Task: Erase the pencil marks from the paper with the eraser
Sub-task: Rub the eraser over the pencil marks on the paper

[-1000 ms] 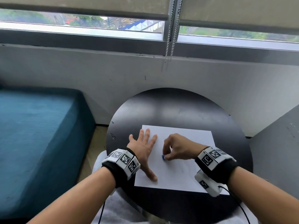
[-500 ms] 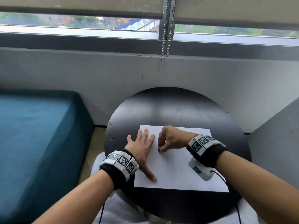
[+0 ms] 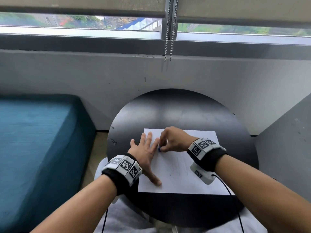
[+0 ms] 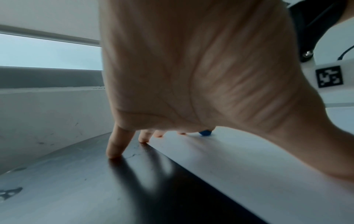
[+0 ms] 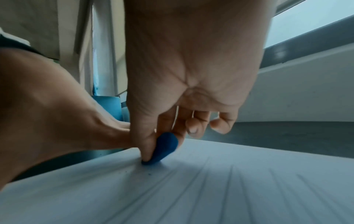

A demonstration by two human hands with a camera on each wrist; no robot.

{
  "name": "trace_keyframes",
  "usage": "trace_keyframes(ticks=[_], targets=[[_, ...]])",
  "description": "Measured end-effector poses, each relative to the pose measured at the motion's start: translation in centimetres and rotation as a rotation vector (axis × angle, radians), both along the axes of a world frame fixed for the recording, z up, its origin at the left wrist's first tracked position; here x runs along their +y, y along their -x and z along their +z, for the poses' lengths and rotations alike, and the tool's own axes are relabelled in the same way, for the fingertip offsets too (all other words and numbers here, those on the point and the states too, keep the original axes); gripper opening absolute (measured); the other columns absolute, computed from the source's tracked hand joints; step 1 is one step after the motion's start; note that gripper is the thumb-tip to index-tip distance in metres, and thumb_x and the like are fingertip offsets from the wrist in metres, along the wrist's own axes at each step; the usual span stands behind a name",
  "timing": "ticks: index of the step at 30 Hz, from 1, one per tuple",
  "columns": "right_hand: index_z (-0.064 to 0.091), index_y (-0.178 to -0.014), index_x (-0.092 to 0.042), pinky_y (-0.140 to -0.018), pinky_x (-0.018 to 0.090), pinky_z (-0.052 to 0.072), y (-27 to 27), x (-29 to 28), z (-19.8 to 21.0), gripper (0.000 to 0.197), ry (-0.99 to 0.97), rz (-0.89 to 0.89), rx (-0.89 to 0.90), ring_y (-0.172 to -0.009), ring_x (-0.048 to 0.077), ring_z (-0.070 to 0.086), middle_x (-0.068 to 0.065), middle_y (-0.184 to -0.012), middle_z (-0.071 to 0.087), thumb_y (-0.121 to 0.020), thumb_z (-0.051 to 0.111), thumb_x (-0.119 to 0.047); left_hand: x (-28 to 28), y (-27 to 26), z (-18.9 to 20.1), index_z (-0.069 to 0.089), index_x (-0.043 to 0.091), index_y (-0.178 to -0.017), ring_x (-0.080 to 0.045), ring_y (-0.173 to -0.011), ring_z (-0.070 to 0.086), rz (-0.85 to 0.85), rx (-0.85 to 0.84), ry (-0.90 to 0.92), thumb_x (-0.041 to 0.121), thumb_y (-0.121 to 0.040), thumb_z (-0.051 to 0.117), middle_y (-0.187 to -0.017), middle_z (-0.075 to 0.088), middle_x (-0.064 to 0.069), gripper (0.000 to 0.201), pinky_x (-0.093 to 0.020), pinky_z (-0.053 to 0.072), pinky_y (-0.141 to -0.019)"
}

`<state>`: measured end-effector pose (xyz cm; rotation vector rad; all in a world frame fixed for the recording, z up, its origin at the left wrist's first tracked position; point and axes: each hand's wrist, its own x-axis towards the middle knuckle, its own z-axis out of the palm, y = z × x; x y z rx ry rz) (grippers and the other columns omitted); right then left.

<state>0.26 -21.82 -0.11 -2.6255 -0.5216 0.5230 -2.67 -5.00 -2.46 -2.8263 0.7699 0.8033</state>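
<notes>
L hand [image 3: 146,151] flat, fingers spread, palm down, thumb stretched back; R hand [image 3: 173,140] just beside its index, fingers curled in a pinch, wrist raised.

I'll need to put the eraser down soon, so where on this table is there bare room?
The far half of the table, between the paper and the wall, is bare. It is crowded at the paper's left, where left hand and right hand with eraser meet.
</notes>
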Motion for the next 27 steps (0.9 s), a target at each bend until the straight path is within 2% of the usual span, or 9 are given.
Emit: trace_keyframes(ticks=[5,10,14,16,18,20,22,24,27], targets=[[0.077,-0.081,-0.011,-0.062,0.025,0.047,2.7,0.4,0.4,0.009,0.035,0.21,0.23,-0.063,0.007,0.057,0.003,-0.082,0.074,-0.073,0.078,-0.016,0.0,0.1,-0.1,-0.018,0.021,-0.155,-0.037,-0.149,-0.021,-0.008,-0.005,-0.015,0.083,-0.046,0.076,-0.161,-0.023,-0.015,0.157,-0.068,0.006,-0.115],[0.075,-0.075,-0.015,-0.067,0.033,0.052,2.2,-0.8,-0.5,0.007,-0.04,0.026,0.102,-0.068,0.013,0.061,-0.003,-0.073,0.07,-0.071,0.076,-0.02,0.0,0.1,-0.2,-0.019,0.024,-0.155,-0.036,-0.149,-0.021,-0.013,-0.016,-0.02,0.083,-0.046,0.075,-0.161,-0.023,-0.015,0.156,-0.067,0.006,-0.115],[0.077,-0.078,-0.013,-0.056,0.017,0.043,3.8,-0.5,-0.1,0.007,-0.004,0.21,0.268,-0.059,0.002,0.056,-0.008,-0.069,0.065,-0.073,0.078,-0.018,-0.1,0.1,-0.1,-0.021,0.024,-0.154,-0.036,-0.148,-0.022,-0.008,0.004,-0.035,0.083,-0.047,0.075,-0.161,-0.025,-0.016,0.156,-0.068,0.004,-0.115],[0.076,-0.077,-0.016,-0.062,0.026,0.048,3.2,-1.1,-0.1,0.007,-0.016,0.13,0.177,-0.065,0.006,0.059,-0.007,-0.072,0.067,-0.073,0.077,-0.021,-0.2,0.1,-0.1,-0.021,0.024,-0.154,-0.036,-0.148,-0.022,-0.007,0.003,-0.037,0.082,-0.048,0.076,-0.161,-0.025,-0.015,0.156,-0.068,0.005,-0.116],[0.074,-0.075,-0.017,-0.069,0.03,0.049,2.8,-1.8,-0.7,0.004,-0.061,0.025,0.046,-0.07,0.01,0.058,-0.009,-0.071,0.063,-0.074,0.074,-0.021,-0.1,0.1,-0.1,-0.021,0.024,-0.154,-0.036,-0.148,-0.022,-0.008,-0.002,-0.033,0.082,-0.047,0.076,-0.161,-0.024,-0.015,0.156,-0.068,0.005,-0.116],[0.073,-0.074,-0.017,-0.068,0.027,0.047,3.5,-2.2,-1.2,0.002,-0.104,0.026,0.047,-0.067,0.006,0.053,-0.013,-0.067,0.058,-0.074,0.073,-0.019,-0.2,0.1,-0.2,-0.021,0.024,-0.154,-0.036,-0.148,-0.022,-0.009,-0.006,-0.035,0.083,-0.046,0.076,-0.161,-0.024,-0.015,0.157,-0.068,0.005,-0.115],[0.073,-0.075,-0.016,-0.064,0.02,0.043,4.3,-2.2,-0.8,0.002,-0.082,0.11,0.139,-0.065,0.005,0.053,-0.013,-0.066,0.058,-0.074,0.074,-0.018,-0.2,0.1,-0.2,-0.021,0.023,-0.154,-0.036,-0.148,-0.022,-0.007,-0.008,-0.043,0.084,-0.046,0.075,-0.161,-0.024,-0.015,0.157,-0.068,0.005,-0.115],[0.075,-0.076,-0.018,-0.065,0.023,0.046,3.8,-2.0,-0.3,0.005,-0.019,0.136,0.182,-0.068,0.006,0.057,-0.012,-0.068,0.062,-0.073,0.076,-0.021,-0.2,0.1,-0.1,-0.021,0.023,-0.155,-0.036,-0.148,-0.022,-0.003,-0.002,-0.046,0.083,-0.047,0.076,-0.161,-0.024,-0.015,0.156,-0.068,0.005,-0.115],[0.076,-0.077,-0.02,-0.07,0.031,0.051,0.7,-1.6,0.0,0.006,-0.034,0.037,0.04,-0.072,0.014,0.062,-0.007,-0.074,0.068,-0.071,0.076,-0.023,-0.1,0.0,0.0,-0.019,0.024,-0.155,-0.035,-0.148,-0.021,-0.002,0.001,-0.037,0.082,-0.048,0.077,-0.161,-0.023,-0.015,0.155,-0.068,0.006,-0.115]])
